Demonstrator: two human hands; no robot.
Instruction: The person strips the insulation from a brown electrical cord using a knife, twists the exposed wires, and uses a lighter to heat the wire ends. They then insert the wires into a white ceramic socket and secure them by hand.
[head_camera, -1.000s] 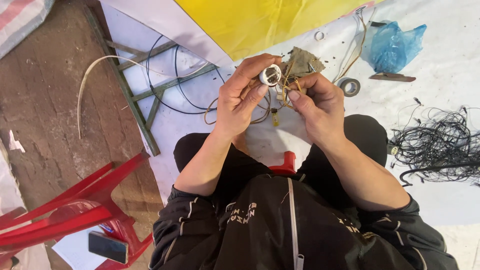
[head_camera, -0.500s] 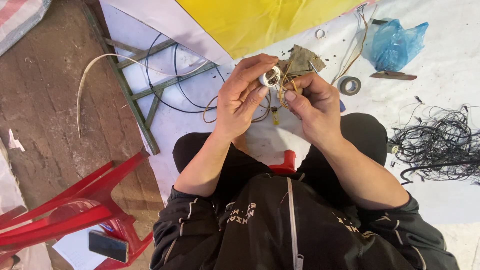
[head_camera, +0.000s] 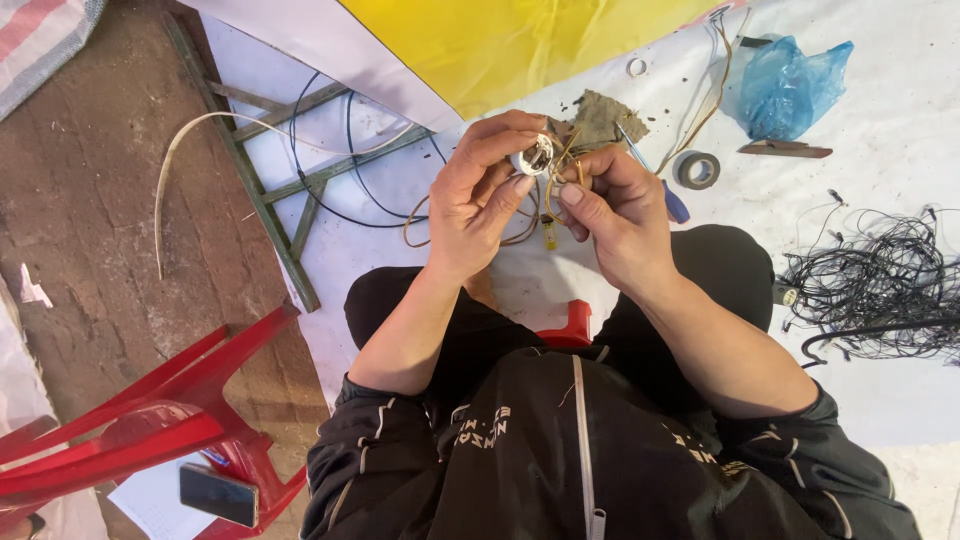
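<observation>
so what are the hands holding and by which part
The left hand pinches a small white ring-shaped fitting by its rim between thumb and fingers. The right hand grips the thin yellowish wires close beside that fitting.

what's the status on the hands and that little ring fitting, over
Left hand pinching small silvery ring fitting. Right hand gripping thin tan wires beside it. Nothing blocking; blue-handled tool lies under the right hand.

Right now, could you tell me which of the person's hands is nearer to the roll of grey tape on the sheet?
Right. The right hand works just left of the grey tape roll, apart from it. The left hand, holding a small white ring, sits farther off, beyond the right.
</observation>
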